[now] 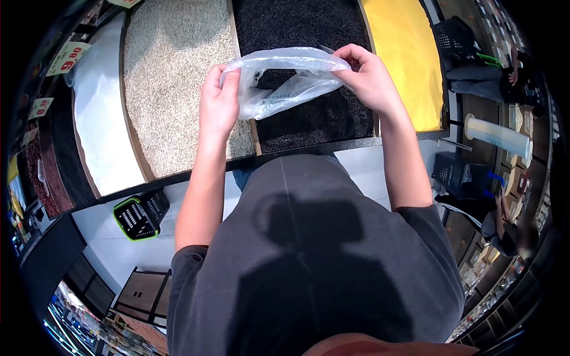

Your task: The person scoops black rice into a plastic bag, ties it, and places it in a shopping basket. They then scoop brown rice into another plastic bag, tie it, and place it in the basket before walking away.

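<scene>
A clear plastic bag [279, 105] is stretched between my two hands, its mouth spread wide and facing up. My left hand [219, 102] pinches the bag's rim at the left, thumb toward me. On the other side my right hand [371, 77] grips the rim between thumb and curled fingers. The bag hangs over a bin of black grains [303, 26] and partly over a bin of speckled beige grains [178, 77]. Through the opening some of the black grains show.
Right of the black bin lies a bin of yellow grains [407, 65]; at left, one of white powder or fine grains [100, 113]. Price tags [70, 57] stand at the left. A black shopping basket [139, 215] with a green rim sits on the floor. Other people [504, 228] are at the right.
</scene>
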Motion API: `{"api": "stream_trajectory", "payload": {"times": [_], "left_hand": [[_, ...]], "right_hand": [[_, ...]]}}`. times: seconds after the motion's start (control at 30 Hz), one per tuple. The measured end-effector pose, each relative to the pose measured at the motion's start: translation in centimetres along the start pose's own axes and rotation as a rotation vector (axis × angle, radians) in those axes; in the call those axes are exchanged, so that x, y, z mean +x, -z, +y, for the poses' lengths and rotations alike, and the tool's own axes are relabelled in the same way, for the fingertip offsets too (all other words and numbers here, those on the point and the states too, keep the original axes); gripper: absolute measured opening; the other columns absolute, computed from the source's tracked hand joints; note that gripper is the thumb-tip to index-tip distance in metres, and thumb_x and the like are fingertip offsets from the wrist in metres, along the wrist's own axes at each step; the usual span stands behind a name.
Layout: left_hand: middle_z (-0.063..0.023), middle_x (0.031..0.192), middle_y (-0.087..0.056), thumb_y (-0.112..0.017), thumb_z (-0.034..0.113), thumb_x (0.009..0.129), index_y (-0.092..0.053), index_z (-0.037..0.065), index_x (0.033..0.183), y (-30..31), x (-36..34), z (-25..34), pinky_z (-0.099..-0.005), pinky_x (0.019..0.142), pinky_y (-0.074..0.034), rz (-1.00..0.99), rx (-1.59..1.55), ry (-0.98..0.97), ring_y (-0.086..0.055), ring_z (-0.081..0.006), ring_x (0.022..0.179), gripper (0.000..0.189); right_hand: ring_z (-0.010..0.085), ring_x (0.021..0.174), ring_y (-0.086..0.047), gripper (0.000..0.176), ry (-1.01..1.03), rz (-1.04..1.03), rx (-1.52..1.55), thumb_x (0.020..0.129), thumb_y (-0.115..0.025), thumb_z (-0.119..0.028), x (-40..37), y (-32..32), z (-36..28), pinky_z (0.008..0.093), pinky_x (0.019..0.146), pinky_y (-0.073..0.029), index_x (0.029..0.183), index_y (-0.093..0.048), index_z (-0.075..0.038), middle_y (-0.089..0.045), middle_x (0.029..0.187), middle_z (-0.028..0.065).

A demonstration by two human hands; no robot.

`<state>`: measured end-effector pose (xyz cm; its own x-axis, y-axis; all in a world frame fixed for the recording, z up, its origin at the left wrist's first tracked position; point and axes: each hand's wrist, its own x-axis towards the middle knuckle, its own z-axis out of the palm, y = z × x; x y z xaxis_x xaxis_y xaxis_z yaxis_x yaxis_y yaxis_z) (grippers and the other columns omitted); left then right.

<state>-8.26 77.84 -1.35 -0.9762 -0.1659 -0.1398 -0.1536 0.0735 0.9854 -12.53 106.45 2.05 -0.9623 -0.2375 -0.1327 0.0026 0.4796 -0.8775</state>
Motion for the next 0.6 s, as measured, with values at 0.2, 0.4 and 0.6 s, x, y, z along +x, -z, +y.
{"api": "stream_trajectory", "payload": {"times": [0.2, 0.4, 0.6], "left_hand": [[-0.0007, 0.086, -0.065, -0.053, 0.031, 0.106, -0.066, 0.001, 0.11, 0.0, -0.1, -0.3, -0.0241, 0.071, -0.045, -0.009, -0.008, 0.008, -0.055, -0.0069, 0.078, 0.033], [-0.0073, 0.098, -0.07, -0.049, 0.034, 0.107, -0.067, -0.001, 0.117, -0.1, 0.5, -0.9, -0.0278, 0.082, -0.049, -0.004, -0.038, -0.004, -0.062, -0.0124, 0.089, 0.04], [-0.0105, 0.104, -0.071, -0.046, 0.032, 0.108, -0.067, -0.003, 0.12, -0.1, 2.2, 0.8, -0.0293, 0.086, -0.05, -0.059, -0.113, 0.049, -0.065, -0.0158, 0.093, 0.042]], "right_hand": [[0.0116, 0.082, -0.06, 0.025, 0.002, 0.046, 0.112, 0.091, -0.072, -0.015, -0.5, -0.5, -0.5, 0.0281, 0.077, -0.051, 0.111, -0.069, -0.001, -0.068, 0.09, 0.0043], [0.0143, 0.082, -0.063, 0.026, -0.055, 0.106, -0.004, 0.092, -0.071, -0.016, 0.3, -1.7, 0.6, 0.0297, 0.078, -0.053, 0.113, -0.069, -0.001, -0.069, 0.089, 0.0043], [0.0116, 0.078, -0.065, 0.02, -0.087, 0.036, 0.108, 0.095, -0.063, -0.013, 2.4, -0.4, 0.4, 0.0284, 0.075, -0.053, 0.109, -0.071, -0.001, -0.071, 0.088, 0.0042]]}}
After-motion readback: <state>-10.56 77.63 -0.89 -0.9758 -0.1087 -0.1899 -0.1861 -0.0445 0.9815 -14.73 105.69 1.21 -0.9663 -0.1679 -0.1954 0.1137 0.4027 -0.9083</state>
